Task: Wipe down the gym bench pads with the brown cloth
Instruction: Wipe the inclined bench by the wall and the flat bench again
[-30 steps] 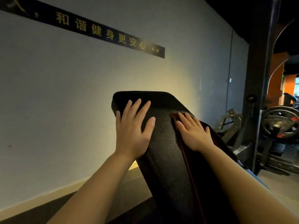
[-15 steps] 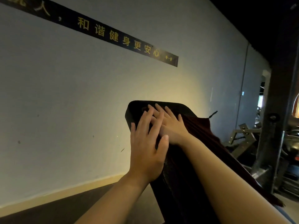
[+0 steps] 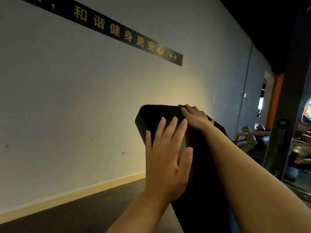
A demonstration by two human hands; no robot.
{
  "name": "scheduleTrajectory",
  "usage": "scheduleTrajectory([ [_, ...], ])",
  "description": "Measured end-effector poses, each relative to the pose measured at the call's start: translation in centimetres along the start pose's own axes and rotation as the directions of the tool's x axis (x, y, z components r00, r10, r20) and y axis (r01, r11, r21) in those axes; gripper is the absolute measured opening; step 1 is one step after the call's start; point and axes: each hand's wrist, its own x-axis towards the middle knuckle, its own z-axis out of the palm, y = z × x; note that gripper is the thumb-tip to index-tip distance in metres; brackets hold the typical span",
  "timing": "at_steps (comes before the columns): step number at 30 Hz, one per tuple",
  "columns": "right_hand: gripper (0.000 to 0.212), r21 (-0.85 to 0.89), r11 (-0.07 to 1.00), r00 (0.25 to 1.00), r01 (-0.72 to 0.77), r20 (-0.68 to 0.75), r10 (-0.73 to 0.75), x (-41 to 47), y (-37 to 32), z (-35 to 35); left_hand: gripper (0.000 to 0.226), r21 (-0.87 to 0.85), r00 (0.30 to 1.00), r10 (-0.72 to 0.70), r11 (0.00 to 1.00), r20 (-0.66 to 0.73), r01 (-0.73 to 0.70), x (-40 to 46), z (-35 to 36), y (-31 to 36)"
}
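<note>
While flat on the pad [image 3: 156,113], both hands open: brown cloth [image 3: 217,125] under right hand [image 3: 195,117], beside left hand [image 3: 165,158].

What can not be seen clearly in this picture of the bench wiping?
- Brown cloth, head view: mostly hidden under the right hand and forearm.
- Bench pad: lower part cut off by the bottom edge; the left hand covers its middle.
- Gym equipment at right: dark and blurred.
</note>
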Motion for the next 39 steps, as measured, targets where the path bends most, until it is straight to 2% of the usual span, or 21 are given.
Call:
scheduleTrajectory([
  [3, 0.057, -0.012, 0.985, 0.984, 0.175, 0.022, -0.175, -2.9, -3.7, 1.0, 0.059, -0.024, 0.998, -0.047, 0.999, -0.046, 0.046, -0.1, -0.2, 0.2],
  [5, 0.056, -0.048, 0.951, 0.952, 0.307, 0.032, -0.305, -5.2, -5.5, 1.7, 0.056, -0.057, 0.985, -0.11, 0.993, -0.135, 0.103, -0.3, -0.8, 0.4],
  [8, 0.054, -0.017, 0.919, 0.919, 0.394, 0.036, -0.393, -8.5, -5.9, 2.1, 0.048, -0.083, 0.93, -0.216, 0.976, -0.298, 0.2, -0.1, -2.9, 0.5],
  [10, 0.053, -0.011, 0.899, 0.899, 0.439, 0.022, -0.438, -10.9, -5.2, 2.2, 0.047, -0.046, 0.917, -0.241, 0.97, -0.317, 0.239, -0.1, -4.3, 0.7],
  [12, 0.051, -0.011, 0.888, 0.888, 0.461, 0.02, -0.46, -13.1, -4.3, 2.4, 0.05, 0.027, 0.934, -0.214, 0.973, -0.285, 0.231, -0.9, -5.3, 0.9],
  [15, 0.048, -0.021, 0.886, 0.886, 0.463, 0.037, -0.462, -16.1, -3.2, 3.0, 0.051, 0.08, 0.962, -0.16, 0.98, -0.223, 0.182, -2.9, -5.6, 1.2],
  [18, 0.043, 0.003, 0.877, 0.875, 0.48, 0.076, -0.479, -18.6, -1.0, 2.6, 0.047, 0.063, 0.979, -0.12, 0.989, -0.165, 0.132, -5.0, -5.0, 2.2],
  [20, 0.04, 0.046, 0.9, 0.891, 0.433, 0.129, -0.435, -19.2, 1.2, 1.6, 0.044, 0.041, 0.99, -0.071, 0.996, -0.118, 0.077, -5.9, -4.1, 3.5],
  [23, 0.049, -0.116, 0.913, 0.909, 0.391, 0.206, -0.363, -17.9, 3.7, 0.8, 0.047, -0.003, 0.999, 0.051, 0.999, 0.018, -0.05, -7.2, -1.5, 5.9],
  [25, 0.054, -0.14, 0.912, 0.913, 0.386, 0.196, -0.357, -16.0, 3.9, 0.9, 0.051, 0.004, 0.992, 0.101, 0.995, 0.077, -0.102, -7.8, -0.1, 6.7],
  [28, 0.06, -0.153, 0.92, 0.93, 0.36, 0.132, -0.342, -11.6, 3.7, 1.2, 0.053, 0.029, 0.991, 0.129, 0.991, 0.038, -0.13, -7.9, 1.1, 6.2],
  [31, 0.056, -0.014, 0.962, 0.961, 0.274, 0.046, -0.273, -6.7, 3.0, 0.9, 0.049, 0.062, 0.981, 0.195, 0.979, -0.018, -0.193, -7.7, 1.3, 5.1],
  [35, 0.059, 0.044, 0.98, 0.98, 0.195, 0.022, -0.196, -2.7, 3.4, 0.1, 0.06, 0.065, 0.988, 0.154, 0.986, 0.011, -0.154, -7.7, 1.4, 5.3],
  [39, 0.06, 0.04, 0.984, 0.985, 0.175, -0.008, -0.175, -2.8, 4.4, 0.4, 0.061, 0.018, 0.993, 0.108, 0.994, 0.044, -0.109, -7.7, 0.9, 5.8],
])
